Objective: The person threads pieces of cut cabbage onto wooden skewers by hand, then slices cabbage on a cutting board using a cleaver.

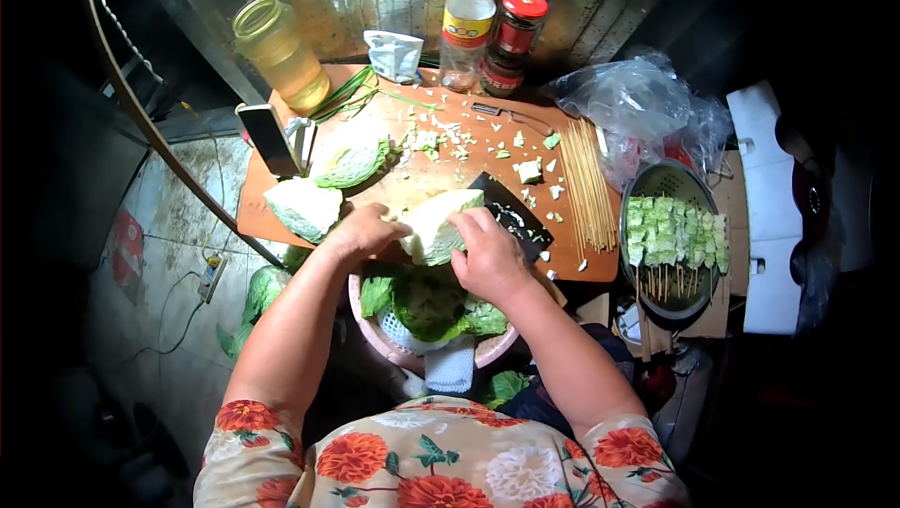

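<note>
A pale cut piece of cabbage (439, 225) is between my two hands at the table's near edge. My left hand (366, 231) has its fingers curled on the left side of the piece. Around its right side close the fingers of my right hand (489, 255). A dark blade (511, 216) with white bits on it lies flat just beyond my right hand. Two more cabbage pieces, one cut side down (305, 208) and one leafy half (352, 156), rest to the left. Below my hands, a pink basin (359, 306) holds loose green leaves (427, 302).
Bamboo skewers (586, 189) lie along the table's right side. Beyond them, a colander (689, 187) holds skewered cabbage (675, 231). A jar of yellow liquid (281, 53), a phone (267, 140), a clear bottle (467, 25) and red-lidded jars (517, 30) line the back and left.
</note>
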The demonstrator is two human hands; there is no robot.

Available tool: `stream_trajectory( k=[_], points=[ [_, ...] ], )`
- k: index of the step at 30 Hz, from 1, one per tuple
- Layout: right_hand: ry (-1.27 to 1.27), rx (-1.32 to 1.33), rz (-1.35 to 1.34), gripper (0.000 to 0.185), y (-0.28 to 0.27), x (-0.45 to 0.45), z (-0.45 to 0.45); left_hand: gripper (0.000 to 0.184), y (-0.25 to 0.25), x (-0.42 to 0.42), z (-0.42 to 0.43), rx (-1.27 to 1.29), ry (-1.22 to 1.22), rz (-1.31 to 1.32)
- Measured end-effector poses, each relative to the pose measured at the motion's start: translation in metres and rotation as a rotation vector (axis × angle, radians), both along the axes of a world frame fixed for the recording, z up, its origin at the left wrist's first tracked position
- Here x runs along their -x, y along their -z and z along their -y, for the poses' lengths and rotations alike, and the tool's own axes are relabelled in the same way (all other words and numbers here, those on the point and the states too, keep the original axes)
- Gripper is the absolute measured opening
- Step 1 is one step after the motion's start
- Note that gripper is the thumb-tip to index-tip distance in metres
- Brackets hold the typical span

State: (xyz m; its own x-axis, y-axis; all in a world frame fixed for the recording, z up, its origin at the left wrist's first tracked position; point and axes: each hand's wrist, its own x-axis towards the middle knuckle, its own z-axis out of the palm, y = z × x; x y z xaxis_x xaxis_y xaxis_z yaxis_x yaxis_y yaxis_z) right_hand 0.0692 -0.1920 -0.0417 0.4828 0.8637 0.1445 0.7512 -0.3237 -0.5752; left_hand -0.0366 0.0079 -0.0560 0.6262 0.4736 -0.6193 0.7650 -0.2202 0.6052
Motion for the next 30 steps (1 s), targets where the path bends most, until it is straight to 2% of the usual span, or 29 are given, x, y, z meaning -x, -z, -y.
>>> stream_trajectory(
  k=[1,2,5,6,8,10,11,13,16,22,27,30],
  points=[
    [-0.039,0.005,0.050,0.047,0.012,-0.004,-0.006,0.060,-0.012,-0.001,0.003,0.342,-0.077,-0.091],
    [-0.046,0.006,0.050,0.047,0.016,-0.005,-0.011,0.058,-0.005,-0.001,0.004,0.391,-0.043,-0.093],
    [-0.075,0.130,0.116,0.054,0.025,-0.011,-0.019,0.055,0.010,-0.001,0.018,0.373,-0.068,0.034],
    [-0.079,0.131,0.118,0.054,0.022,-0.013,-0.021,0.056,0.001,-0.004,0.024,0.304,-0.130,0.046],
    [-0.008,0.334,-0.037,0.050,0.014,-0.016,-0.024,0.057,0.000,-0.006,0.030,0.236,-0.190,0.058],
    [0.007,0.319,-0.019,0.051,0.017,-0.017,-0.021,0.060,0.012,-0.008,0.033,0.353,-0.308,0.177],
    [0.041,0.285,-0.036,0.049,0.018,-0.016,-0.018,0.060,0.015,-0.008,0.035,0.355,-0.305,0.176],
    [0.084,0.251,-0.049,0.048,0.020,-0.014,-0.010,0.060,0.019,-0.009,0.038,0.547,-0.346,0.289],
    [0.116,0.210,0.048,0.049,0.025,-0.007,0.002,0.057,0.025,-0.010,0.034,0.603,-0.302,0.316],
    [0.185,0.074,-0.097,0.049,0.035,0.006,0.009,0.063,0.041,-0.010,0.036,0.505,-0.230,0.361],
    [0.193,0.092,-0.178,0.049,0.036,0.003,0.006,0.063,0.041,-0.011,0.040,0.532,-0.259,0.432],
    [0.197,0.102,-0.200,0.050,0.038,0.000,0.004,0.066,0.033,-0.011,0.036,0.516,-0.231,0.366]
  ],
)
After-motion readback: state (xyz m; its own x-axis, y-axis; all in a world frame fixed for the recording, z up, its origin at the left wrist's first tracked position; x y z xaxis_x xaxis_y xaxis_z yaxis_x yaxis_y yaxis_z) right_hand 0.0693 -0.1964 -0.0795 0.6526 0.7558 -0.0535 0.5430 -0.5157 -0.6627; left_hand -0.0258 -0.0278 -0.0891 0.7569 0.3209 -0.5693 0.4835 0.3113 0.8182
